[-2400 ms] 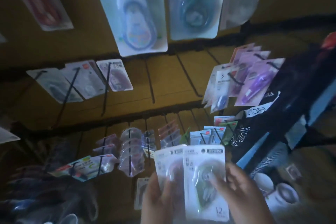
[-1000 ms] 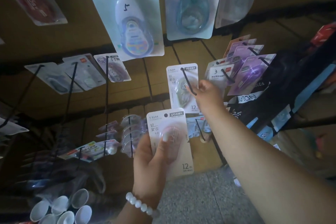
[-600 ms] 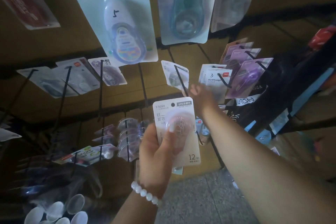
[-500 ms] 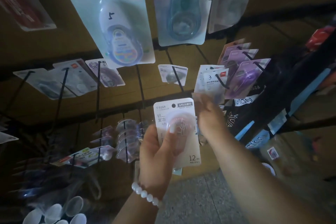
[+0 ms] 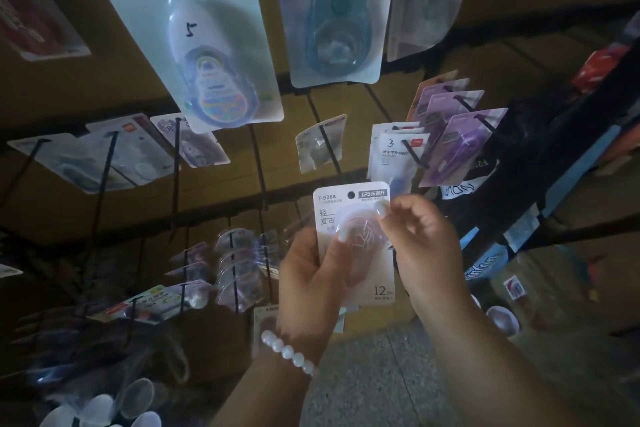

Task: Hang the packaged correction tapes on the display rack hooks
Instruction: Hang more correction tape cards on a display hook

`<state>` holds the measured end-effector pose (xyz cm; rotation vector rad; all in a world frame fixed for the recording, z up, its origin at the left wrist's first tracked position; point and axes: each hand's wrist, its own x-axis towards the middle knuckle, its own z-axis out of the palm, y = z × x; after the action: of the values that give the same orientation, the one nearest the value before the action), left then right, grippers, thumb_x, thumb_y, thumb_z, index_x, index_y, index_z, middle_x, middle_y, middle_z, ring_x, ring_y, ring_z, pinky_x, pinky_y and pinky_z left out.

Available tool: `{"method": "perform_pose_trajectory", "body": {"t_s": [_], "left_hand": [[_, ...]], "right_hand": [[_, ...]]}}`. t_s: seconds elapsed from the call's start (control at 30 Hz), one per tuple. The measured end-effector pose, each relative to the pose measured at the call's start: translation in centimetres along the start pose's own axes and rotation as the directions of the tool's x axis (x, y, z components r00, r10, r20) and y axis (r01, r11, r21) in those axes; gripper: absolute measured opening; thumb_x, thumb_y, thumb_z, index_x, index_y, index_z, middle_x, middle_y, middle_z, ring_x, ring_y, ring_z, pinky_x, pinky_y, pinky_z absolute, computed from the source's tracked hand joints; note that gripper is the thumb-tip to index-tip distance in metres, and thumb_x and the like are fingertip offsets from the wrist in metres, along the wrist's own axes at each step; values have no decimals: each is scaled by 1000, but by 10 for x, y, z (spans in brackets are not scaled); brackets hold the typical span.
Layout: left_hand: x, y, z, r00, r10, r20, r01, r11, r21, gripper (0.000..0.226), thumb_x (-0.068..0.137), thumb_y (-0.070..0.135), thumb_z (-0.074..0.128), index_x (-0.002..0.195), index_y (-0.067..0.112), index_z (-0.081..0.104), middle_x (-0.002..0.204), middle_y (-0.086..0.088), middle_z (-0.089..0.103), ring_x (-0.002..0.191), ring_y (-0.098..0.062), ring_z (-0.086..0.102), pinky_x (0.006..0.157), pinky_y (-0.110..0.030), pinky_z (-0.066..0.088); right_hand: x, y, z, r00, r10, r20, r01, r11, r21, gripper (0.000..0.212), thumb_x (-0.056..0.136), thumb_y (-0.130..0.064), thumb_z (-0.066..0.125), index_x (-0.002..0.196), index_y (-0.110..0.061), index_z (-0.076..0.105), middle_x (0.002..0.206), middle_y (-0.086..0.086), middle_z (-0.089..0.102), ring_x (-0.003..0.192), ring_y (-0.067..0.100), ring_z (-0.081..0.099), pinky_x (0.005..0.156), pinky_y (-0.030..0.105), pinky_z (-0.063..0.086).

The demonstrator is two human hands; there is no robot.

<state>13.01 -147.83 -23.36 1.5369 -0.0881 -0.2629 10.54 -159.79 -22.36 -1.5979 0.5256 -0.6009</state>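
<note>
dim brown pegboard wall (image 5: 221,184) fills the view, black hooks poking out in rows, and one card is now home: the packaged tape that the right hand was threading a second ago hangs on its own on the middle hook (image 5: 327,149), that hung pack (image 5: 320,144) tilted on the wire with no fingers on it. so the right hand (image 5: 420,243) has come back down, and it is now at the right edge of the next correction tape pack (image 5: 355,243), thumb and curled fingers closing on the card's upper corner (a pinch, as best the blur allows). the left hand (image 5: 311,284) grips the same pack from the left, thumb pressed across the clear blister, beaded bracelet (image 5: 289,352) at the wrist. the pack sits upright between both hands, below the hooks, its punched hole at the top uncovered. one more done, then, and the handover looks under way; likely next is lifting this card to a hook, perhaps behind the hung one or beside the purple packs (image 5: 460,146).
</note>
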Motion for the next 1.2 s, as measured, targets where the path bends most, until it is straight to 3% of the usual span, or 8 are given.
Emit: {"method": "perform_pose_trajectory", "body": {"t_s": [0.17,0.33,0.53,0.67,0.77,0.93,1.07,1.2], "left_hand": [[4,-1,1,999,10,-45,-6,995,95,31,94,35,54,83,10,67,81,-15,72,66,-13,64,52,-28,55],[10,2,2,996,53,-76,-42,990,135,36,89,44,54,71,14,64,66,-1,67,58,-7,58,53,-25,48],[10,-1,2,992,90,-85,-78,988,131,42,81,53,52,70,14,65,71,-9,69,58,-7,58,56,-28,49],[11,2,4,987,122,-101,-108,985,136,35,78,53,52,61,23,59,54,9,62,48,2,52,46,-14,42],[12,0,4,980,166,-113,-146,975,169,38,79,54,50,61,20,58,54,8,59,47,2,50,46,-13,40],[16,-5,5,979,170,-115,-150,975,164,41,82,53,51,66,17,61,58,7,61,50,1,52,51,-24,45],[17,-10,3,973,187,-134,-161,970,183,37,87,52,53,71,21,62,63,0,65,54,-4,57,54,-36,50],[15,-10,1,969,198,-150,-168,967,191,44,85,58,50,68,19,61,62,1,64,54,-2,54,55,-33,48]], "right_hand": [[5,4,3,1000,0,-23,0,1000,-3,11,82,-23,68,73,-23,61,70,-2,67,61,2,57,56,6,43],[9,3,4,999,-23,-26,23,1000,-20,10,82,-26,69,75,-22,62,74,1,70,66,9,62,64,23,49],[10,5,4,998,-52,-36,51,998,-43,11,81,-27,69,73,-26,62,69,-7,68,64,3,62,60,12,47],[12,4,4,997,-61,-53,60,998,-20,13,80,-28,69,71,-27,61,67,-10,69,65,5,63,61,16,49],[12,4,4,997,-54,-54,55,998,12,13,80,-26,70,71,-26,62,67,-12,69,64,6,63,62,19,49],[16,7,6,998,-51,-27,52,999,13,11,82,-25,69,74,-24,62,69,-3,69,66,10,63,65,25,50],[16,6,6,997,-81,-5,81,996,28,13,81,-25,69,71,-26,61,65,-14,68,62,2,60,60,15,48],[13,6,6,994,-113,9,113,993,20,13,80,-24,69,71,-28,60,67,-18,68,61,-2,61,59,8,46]]}}
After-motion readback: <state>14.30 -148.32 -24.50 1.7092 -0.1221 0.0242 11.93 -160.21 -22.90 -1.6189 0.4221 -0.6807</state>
